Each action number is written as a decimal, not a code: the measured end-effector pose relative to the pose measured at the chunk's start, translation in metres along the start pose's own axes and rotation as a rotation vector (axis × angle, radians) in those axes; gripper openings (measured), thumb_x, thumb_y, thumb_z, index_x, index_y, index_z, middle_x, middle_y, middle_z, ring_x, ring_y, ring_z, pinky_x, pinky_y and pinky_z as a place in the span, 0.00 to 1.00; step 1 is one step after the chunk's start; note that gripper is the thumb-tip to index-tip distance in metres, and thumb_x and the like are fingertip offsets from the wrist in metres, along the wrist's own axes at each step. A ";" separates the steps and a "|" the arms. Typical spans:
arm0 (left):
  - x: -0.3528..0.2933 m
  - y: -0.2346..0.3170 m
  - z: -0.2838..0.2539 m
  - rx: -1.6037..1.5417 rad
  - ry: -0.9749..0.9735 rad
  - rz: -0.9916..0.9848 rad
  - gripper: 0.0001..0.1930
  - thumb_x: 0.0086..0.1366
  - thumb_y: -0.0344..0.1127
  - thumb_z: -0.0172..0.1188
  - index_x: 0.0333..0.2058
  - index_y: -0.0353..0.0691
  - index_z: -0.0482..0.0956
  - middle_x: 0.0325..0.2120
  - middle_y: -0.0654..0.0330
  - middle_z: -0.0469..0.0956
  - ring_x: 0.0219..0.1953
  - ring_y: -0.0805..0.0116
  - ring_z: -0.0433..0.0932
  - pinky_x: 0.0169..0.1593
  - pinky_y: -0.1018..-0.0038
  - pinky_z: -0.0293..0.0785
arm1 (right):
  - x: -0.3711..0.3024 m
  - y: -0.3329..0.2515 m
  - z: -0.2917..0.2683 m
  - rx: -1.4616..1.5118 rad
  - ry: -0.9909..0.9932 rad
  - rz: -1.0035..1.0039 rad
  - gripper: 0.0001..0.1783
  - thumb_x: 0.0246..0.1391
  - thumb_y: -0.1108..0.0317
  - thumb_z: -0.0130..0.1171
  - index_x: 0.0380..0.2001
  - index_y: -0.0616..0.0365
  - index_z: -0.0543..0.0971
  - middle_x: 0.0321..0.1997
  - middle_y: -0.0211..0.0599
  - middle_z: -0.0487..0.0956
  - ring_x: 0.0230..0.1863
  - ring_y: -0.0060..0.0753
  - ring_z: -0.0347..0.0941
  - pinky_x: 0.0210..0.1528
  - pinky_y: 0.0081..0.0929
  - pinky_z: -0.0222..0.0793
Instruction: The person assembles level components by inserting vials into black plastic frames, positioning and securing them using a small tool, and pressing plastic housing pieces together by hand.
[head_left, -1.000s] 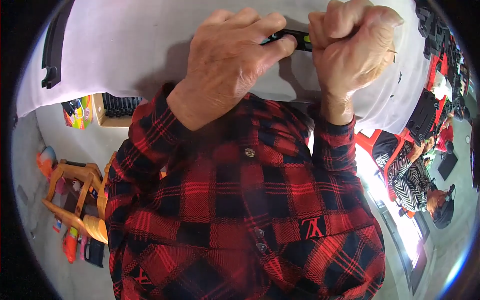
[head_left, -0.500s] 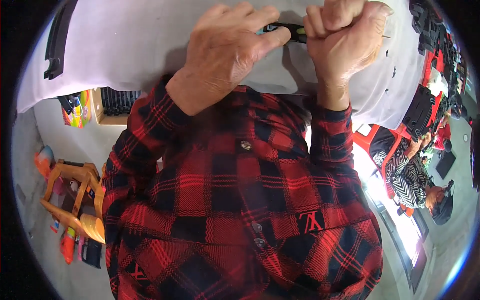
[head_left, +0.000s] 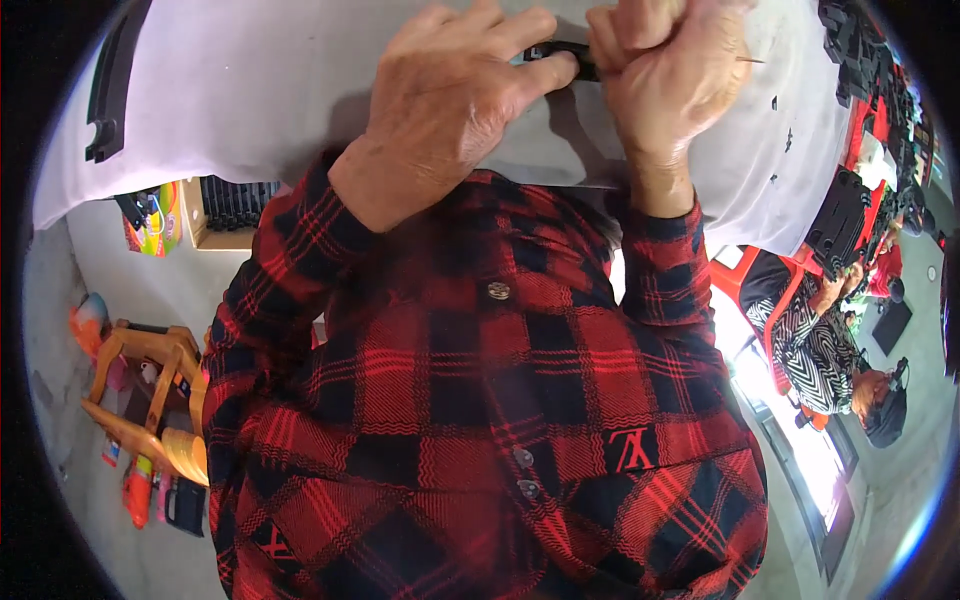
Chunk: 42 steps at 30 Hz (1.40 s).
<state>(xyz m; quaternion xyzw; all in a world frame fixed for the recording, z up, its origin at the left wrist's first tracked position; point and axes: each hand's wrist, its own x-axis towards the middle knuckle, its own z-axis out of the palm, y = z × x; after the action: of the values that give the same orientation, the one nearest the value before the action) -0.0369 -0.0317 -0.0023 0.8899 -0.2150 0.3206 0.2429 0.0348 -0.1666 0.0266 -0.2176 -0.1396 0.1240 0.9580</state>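
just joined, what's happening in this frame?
A person in a red and black plaid shirt works at a white table. Both hands meet on a small black part: the left hand pinches one end with its fingertips, and the right hand is closed in a fist around the other end. The part is mostly hidden, so its kind is unclear. Another person in a striped top works at the right edge.

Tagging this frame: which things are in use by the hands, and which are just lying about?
In use: left hand and right hand, both gripping a small black part over the white table.

Lying about: long black strip, wooden stool, black parts stack, colourful box.
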 end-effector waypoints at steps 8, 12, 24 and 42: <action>0.003 0.005 -0.017 -0.034 -0.337 -0.149 0.19 0.52 0.27 0.58 0.43 0.52 0.84 0.42 0.67 0.77 0.44 0.62 0.76 0.44 0.65 0.69 | -0.007 0.002 0.010 -0.987 -0.009 -0.150 0.32 0.76 0.51 0.38 0.17 0.56 0.66 0.14 0.25 0.62 0.15 0.17 0.53 0.19 0.21 0.50; 0.009 0.006 -0.012 -0.016 -0.258 -0.095 0.19 0.50 0.26 0.60 0.43 0.49 0.85 0.43 0.66 0.78 0.44 0.61 0.77 0.46 0.64 0.70 | 0.000 0.009 -0.009 -0.673 -0.088 -0.173 0.31 0.76 0.51 0.38 0.17 0.55 0.66 0.14 0.25 0.62 0.15 0.16 0.52 0.18 0.20 0.49; 0.009 -0.005 0.008 -0.173 -0.040 0.033 0.14 0.55 0.26 0.59 0.41 0.41 0.84 0.42 0.59 0.79 0.41 0.61 0.79 0.41 0.65 0.72 | -0.002 -0.002 0.007 -0.631 0.099 -0.016 0.31 0.76 0.50 0.36 0.17 0.52 0.62 0.14 0.23 0.56 0.13 0.17 0.45 0.15 0.21 0.45; 0.006 0.007 -0.004 -0.053 -0.197 -0.104 0.12 0.54 0.30 0.60 0.36 0.50 0.87 0.41 0.72 0.79 0.37 0.70 0.77 0.40 0.69 0.72 | -0.008 -0.002 0.008 -0.906 0.043 -0.062 0.31 0.76 0.51 0.39 0.17 0.55 0.65 0.13 0.25 0.62 0.13 0.16 0.51 0.17 0.20 0.47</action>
<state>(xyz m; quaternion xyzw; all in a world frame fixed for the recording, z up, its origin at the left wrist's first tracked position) -0.0379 -0.0368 0.0066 0.9204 -0.1995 0.2128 0.2604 0.0248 -0.1675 0.0325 -0.6129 -0.1662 0.0169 0.7723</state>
